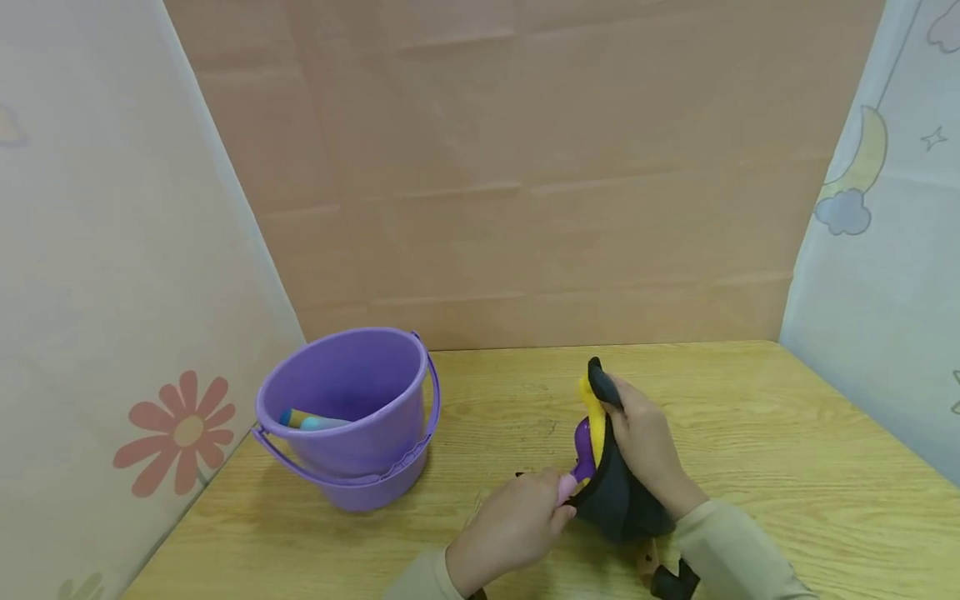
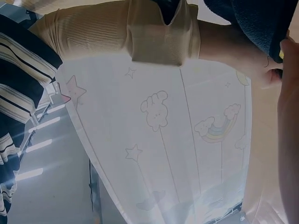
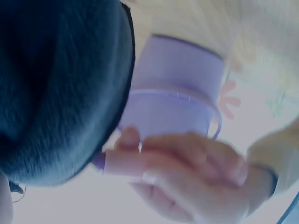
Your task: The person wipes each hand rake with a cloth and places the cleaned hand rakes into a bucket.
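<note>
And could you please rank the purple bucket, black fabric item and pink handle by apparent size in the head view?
1. Purple bucket
2. Black fabric item
3. Pink handle, partly hidden by the left hand

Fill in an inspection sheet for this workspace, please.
Surface: wooden table.
Job's things: dark bag with a purple piece and a yellow piece at its opening.
Clutter: purple bucket holding small things; dark object near right sleeve, unclear.
Hands: left hand grips a pink handle; right hand grips the bag.
Cables: thin dark line in right wrist view, perhaps a cord.
Surroundings: brown back panel, printed side walls.
</note>
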The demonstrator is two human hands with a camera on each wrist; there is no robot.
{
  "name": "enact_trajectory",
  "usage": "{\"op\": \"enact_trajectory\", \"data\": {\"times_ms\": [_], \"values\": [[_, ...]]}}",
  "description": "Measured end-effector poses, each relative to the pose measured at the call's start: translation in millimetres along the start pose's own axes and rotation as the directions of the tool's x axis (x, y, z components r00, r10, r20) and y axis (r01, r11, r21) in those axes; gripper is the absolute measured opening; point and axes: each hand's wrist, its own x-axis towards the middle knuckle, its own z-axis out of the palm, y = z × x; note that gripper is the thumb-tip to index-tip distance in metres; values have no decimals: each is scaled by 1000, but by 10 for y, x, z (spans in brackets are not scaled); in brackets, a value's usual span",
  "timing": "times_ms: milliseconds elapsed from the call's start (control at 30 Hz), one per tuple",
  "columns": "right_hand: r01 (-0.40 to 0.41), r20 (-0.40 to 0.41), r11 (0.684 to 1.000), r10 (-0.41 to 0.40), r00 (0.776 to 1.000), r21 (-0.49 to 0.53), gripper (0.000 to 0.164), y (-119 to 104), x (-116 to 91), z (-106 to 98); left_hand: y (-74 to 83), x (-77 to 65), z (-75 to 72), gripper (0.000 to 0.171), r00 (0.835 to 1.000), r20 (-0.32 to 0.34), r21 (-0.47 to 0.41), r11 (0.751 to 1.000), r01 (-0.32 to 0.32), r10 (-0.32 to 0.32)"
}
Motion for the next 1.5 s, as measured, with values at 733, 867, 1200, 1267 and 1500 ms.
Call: {"op": "enact_trajectory", "data": {"times_ms": [733, 867, 1200, 1267, 1500], "values": [[-615, -86, 665, 705, 704, 425, 29, 183, 53, -288, -198, -39, -93, 18, 999, -36, -60, 998, 0, -2], [-603, -157, 684, 705, 692, 411, 29, 194, 42, -306, -250, -52, -176, 18, 998, -64, -89, 996, 2, -7], [-615, -69, 636, 719, 691, 467, 28, 139, 49, -326, -255, -74, -307, 18, 995, -100, -131, 991, -5, -8], [-603, -54, 652, 698, 714, 460, 27, 100, 51, -327, -247, -78, -315, 17, 994, -105, -122, 992, -8, -5], [-568, 232, 425, 618, 751, 705, 19, -23, 34, -335, -209, -89, -344, 17, 991, -137, -140, 990, -17, -2]]}}
